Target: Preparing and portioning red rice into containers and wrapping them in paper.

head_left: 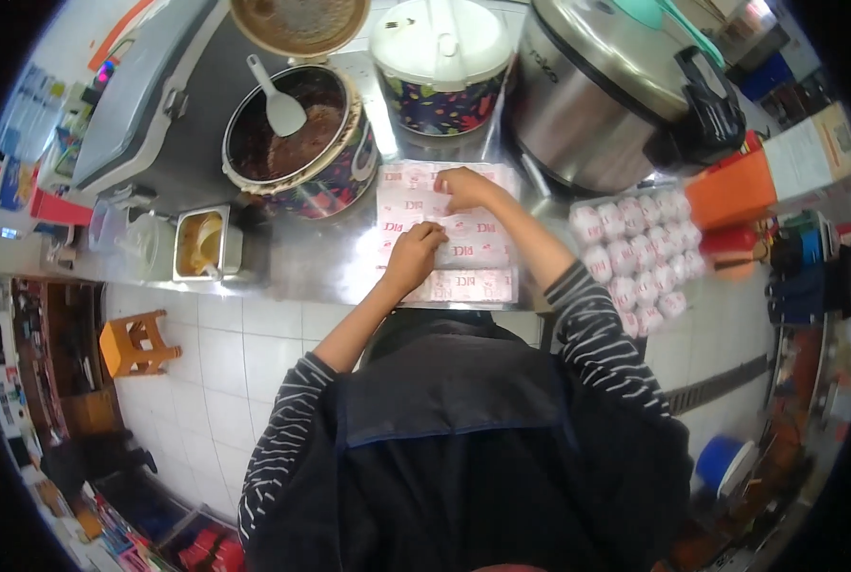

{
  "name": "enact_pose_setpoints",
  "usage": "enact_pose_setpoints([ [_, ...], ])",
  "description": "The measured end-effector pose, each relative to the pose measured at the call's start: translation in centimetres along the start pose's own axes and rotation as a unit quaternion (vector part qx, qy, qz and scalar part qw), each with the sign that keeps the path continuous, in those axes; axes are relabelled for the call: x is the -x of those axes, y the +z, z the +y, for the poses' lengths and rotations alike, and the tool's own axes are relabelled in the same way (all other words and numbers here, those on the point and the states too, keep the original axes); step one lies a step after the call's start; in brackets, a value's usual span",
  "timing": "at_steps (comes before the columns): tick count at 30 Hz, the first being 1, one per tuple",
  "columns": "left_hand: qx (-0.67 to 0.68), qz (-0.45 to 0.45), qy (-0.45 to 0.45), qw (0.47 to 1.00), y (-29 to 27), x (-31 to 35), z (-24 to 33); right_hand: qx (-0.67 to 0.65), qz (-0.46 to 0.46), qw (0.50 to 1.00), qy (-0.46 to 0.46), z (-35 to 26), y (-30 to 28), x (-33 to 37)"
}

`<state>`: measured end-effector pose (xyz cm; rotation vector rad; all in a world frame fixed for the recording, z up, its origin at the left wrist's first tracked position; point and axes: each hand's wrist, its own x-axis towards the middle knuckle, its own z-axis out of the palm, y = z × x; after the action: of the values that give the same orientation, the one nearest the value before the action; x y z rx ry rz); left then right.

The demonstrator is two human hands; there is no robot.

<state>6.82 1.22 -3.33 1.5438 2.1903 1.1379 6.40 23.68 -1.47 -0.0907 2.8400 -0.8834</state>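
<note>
White wrapping paper [401,195] with red print lies spread on the metal counter before me. My left hand [416,255] is at its middle, with the fingers bent and closed on the paper. A little farther off and to the right, my right hand [468,189] is curled down, its fingertips pinched at the paper. What lies between the fingertips is too small to make out. Along the counter's near edge is a narrow strip of the same printed paper [468,286]. Several white paper-wrapped balls [635,250] sit in rows to the right.
An open, patterned pot [335,186] holds dark reddish-brown food and a white paddle [285,112]. Behind the paper stands a lidded pot [440,86]; a large steel cooker [597,105] is at right. A metal container [206,250] stands left. An orange stool [137,343] is on the floor.
</note>
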Motion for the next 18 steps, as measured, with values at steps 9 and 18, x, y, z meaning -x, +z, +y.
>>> enact_pose_setpoints([
  [9,-0.419,0.235,0.159,0.863,-0.9,0.6,2.1,0.222,0.229,0.918,-0.237,-6.3,3.6,9.2],
  [18,-0.250,-0.004,0.217,0.944,-2.9,4.5,-2.5,0.195,0.252,0.917,-0.242,-5.9,6.6,13.2],
])
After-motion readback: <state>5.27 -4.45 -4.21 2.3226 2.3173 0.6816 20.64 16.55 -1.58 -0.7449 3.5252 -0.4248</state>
